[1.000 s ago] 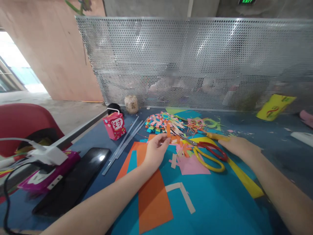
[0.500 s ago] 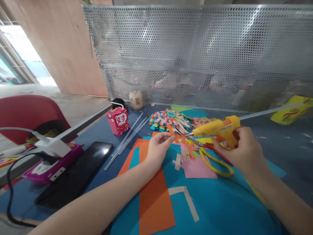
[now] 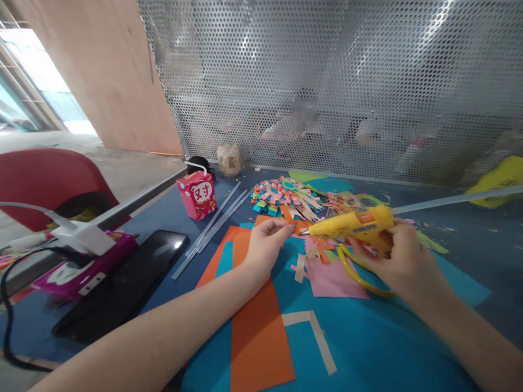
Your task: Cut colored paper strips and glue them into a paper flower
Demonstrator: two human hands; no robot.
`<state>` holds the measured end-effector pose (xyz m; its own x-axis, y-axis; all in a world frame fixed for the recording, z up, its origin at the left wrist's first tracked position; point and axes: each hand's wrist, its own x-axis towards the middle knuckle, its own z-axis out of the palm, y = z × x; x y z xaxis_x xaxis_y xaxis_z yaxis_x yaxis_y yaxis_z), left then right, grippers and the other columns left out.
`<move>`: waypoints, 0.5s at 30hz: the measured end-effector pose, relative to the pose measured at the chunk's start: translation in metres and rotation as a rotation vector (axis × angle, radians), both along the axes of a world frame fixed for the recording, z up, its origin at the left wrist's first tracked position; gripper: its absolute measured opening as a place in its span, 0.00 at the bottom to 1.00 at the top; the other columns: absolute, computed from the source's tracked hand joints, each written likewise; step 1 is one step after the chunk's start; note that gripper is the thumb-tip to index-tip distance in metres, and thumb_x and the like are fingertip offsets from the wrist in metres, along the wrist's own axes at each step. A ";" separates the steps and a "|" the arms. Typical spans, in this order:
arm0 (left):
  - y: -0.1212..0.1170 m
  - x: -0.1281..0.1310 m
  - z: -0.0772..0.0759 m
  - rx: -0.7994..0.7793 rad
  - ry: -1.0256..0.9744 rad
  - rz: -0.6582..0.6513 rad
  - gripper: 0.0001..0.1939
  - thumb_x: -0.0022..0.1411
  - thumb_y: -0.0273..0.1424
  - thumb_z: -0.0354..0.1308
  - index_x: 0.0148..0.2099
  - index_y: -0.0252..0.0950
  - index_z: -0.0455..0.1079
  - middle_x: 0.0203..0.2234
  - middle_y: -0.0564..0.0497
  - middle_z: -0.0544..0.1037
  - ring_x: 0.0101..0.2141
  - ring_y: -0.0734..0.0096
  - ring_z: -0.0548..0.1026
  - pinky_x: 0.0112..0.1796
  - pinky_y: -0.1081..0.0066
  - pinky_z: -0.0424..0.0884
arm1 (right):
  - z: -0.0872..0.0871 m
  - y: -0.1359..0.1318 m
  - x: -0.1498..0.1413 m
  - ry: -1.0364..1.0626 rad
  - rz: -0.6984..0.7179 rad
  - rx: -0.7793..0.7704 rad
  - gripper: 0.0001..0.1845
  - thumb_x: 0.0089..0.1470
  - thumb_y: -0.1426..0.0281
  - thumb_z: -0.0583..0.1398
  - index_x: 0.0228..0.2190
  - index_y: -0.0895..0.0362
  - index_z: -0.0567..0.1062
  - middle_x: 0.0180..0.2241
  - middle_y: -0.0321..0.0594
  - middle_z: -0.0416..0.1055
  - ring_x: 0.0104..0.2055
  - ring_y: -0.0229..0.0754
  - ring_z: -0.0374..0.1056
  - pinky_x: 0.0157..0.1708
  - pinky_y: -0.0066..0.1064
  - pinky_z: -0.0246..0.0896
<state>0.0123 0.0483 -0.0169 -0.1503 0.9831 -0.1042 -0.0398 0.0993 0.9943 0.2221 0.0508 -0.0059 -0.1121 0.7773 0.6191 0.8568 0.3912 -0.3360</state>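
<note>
My right hand (image 3: 402, 261) grips a yellow glue gun (image 3: 353, 224) with a clear glue stick trailing out behind it to the right. Its nozzle points left, almost touching the small orange paper strip (image 3: 289, 215) pinched in the fingers of my left hand (image 3: 265, 245). Both hands hover over blue and orange paper sheets (image 3: 253, 321). Just behind them lies a round, many-coloured paper flower (image 3: 284, 196). Yellow-handled scissors (image 3: 357, 269) lie under my right hand on a pink sheet (image 3: 333, 277).
A red drink carton (image 3: 198, 194) with a straw stands at the left, beside loose glue sticks (image 3: 212, 226). A black phone (image 3: 122, 283), a magenta box (image 3: 81, 269) and a white plug lie nearer left. A perforated metal screen (image 3: 327, 81) closes the back.
My right hand picked up the glue gun from the table and swung its nozzle left to the strip in my left hand. The camera tilted down slightly.
</note>
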 end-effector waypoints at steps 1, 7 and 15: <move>0.000 0.000 -0.001 0.001 -0.005 0.003 0.14 0.61 0.34 0.53 0.47 0.32 0.65 0.41 0.46 0.71 0.38 0.67 0.72 0.38 0.62 0.71 | 0.001 -0.001 0.000 -0.002 0.000 -0.005 0.16 0.47 0.57 0.58 0.33 0.52 0.59 0.29 0.44 0.71 0.32 0.51 0.71 0.26 0.35 0.67; 0.001 0.000 -0.001 0.013 -0.036 0.020 0.14 0.61 0.33 0.53 0.48 0.32 0.65 0.43 0.46 0.71 0.39 0.66 0.72 0.38 0.61 0.71 | 0.002 -0.001 0.001 -0.009 0.025 -0.014 0.16 0.45 0.58 0.58 0.32 0.54 0.61 0.31 0.45 0.71 0.32 0.51 0.71 0.25 0.36 0.67; 0.001 0.000 -0.002 0.013 -0.073 0.017 0.15 0.61 0.33 0.53 0.48 0.33 0.65 0.43 0.46 0.71 0.40 0.66 0.72 0.39 0.60 0.71 | 0.000 0.000 0.001 -0.044 0.004 0.039 0.16 0.46 0.57 0.57 0.31 0.53 0.59 0.30 0.45 0.69 0.30 0.51 0.70 0.21 0.34 0.64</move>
